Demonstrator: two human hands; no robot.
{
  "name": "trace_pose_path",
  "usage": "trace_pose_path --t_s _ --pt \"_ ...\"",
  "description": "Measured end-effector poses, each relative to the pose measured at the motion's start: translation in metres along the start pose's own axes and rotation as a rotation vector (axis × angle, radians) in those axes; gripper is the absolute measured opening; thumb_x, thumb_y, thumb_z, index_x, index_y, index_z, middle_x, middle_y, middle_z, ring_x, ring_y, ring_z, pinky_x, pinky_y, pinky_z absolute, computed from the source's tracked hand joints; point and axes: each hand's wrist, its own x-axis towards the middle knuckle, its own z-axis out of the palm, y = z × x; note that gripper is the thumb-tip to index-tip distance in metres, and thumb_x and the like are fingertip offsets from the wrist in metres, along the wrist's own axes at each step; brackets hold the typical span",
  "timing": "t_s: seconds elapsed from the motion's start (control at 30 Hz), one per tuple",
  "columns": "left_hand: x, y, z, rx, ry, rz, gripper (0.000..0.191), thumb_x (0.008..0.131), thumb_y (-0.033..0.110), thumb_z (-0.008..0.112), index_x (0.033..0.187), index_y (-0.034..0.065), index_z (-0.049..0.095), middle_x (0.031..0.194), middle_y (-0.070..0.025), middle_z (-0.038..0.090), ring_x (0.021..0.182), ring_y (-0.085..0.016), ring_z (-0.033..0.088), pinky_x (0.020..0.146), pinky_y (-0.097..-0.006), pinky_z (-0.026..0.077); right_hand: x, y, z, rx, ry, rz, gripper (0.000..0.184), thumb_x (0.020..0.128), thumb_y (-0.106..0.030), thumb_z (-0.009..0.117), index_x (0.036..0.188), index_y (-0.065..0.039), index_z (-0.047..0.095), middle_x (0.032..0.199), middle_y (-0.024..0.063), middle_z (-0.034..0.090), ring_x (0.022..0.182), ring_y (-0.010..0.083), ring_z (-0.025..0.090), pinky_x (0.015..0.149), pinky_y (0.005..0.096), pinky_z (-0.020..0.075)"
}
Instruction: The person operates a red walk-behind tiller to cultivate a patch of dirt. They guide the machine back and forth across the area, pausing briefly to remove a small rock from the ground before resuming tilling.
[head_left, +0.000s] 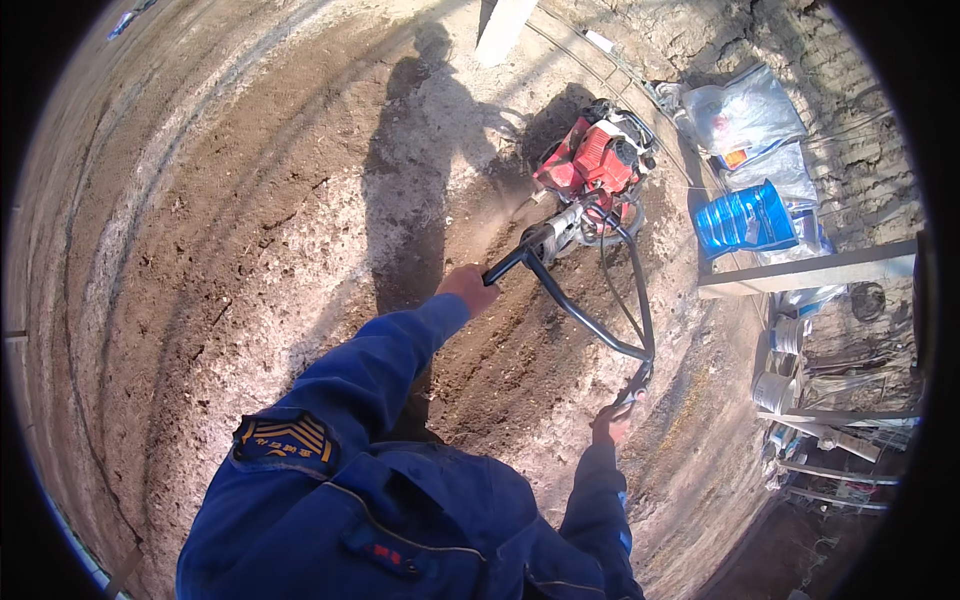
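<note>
A walk-behind power tiller (600, 161) with a red engine housing stands on bare soil (247, 247) ahead of me. Black tubular handlebars (581, 311) reach back from it towards my body. At the left bar end, my left hand (469, 289) is closed around the grip. Farther right and closer to me, my right hand (613, 424) grasps the other bar end, its fingers partly hidden. A thin cable (616, 289) runs along the right bar. Loosened dark soil (487, 367) lies between the handlebars and my feet, which are out of sight. The tiller's blades cannot be made out.
Along the right lie a blue plastic bag (745, 219) and silvery plastic sacks (744, 112) by a rough earthen wall (847, 161). A pale post (810, 271) juts in there, with white buckets (773, 391) beyond it. Another white post (505, 31) rises ahead.
</note>
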Motion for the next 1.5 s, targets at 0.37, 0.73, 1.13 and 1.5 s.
trace_pose_path --t_s 0.37,0.73,1.13,1.5 --pt "0.016 -0.002 0.003 -0.08 -0.077 -0.038 0.027 0.079 0.027 0.063 0.082 0.0012 0.068 0.064 -0.014 0.063 0.061 -0.022 0.063 0.061 -0.0384 0.048 0.02 0.003 0.003 -0.067 -0.08 0.15 0.057 0.099 -0.043 0.03 0.133 0.0 0.047 0.104 0.0269 0.064 0.088 0.0376 0.065 0.077 0.0441 0.0518" --pt "-0.007 -0.013 0.014 -0.325 -0.112 -0.07 0.012 0.079 0.009 0.065 0.071 0.0024 0.058 0.05 -0.0013 0.049 0.036 -0.012 0.043 0.035 -0.0282 0.032 -0.009 -0.004 -0.027 -0.002 -0.112 0.022 0.049 0.098 -0.029 0.037 0.133 0.005 0.043 0.089 0.0336 0.061 0.072 0.0448 0.062 0.064 0.0504 0.0478" --pt "0.012 -0.015 0.0 -0.282 -0.131 -0.046 0.01 0.079 0.013 0.066 0.075 0.0051 0.061 0.049 -0.0006 0.047 0.036 -0.012 0.043 0.034 -0.0287 0.033 -0.015 -0.042 -0.028 0.004 -0.085 0.087 0.035 0.099 -0.032 0.037 0.116 -0.004 0.051 0.078 0.0332 0.06 0.078 0.0518 0.058 0.071 0.0568 0.0467" --pt "0.025 -0.003 -0.009 -0.165 -0.094 -0.152 0.013 0.077 0.012 0.068 0.071 0.0081 0.056 0.049 0.0 0.047 0.034 -0.012 0.041 0.033 -0.0293 0.033 -0.009 -0.038 -0.013 0.162 -0.045 0.047 0.044 0.101 -0.039 0.034 0.118 -0.002 0.052 0.081 0.0325 0.061 0.081 0.0509 0.059 0.071 0.0552 0.0446"
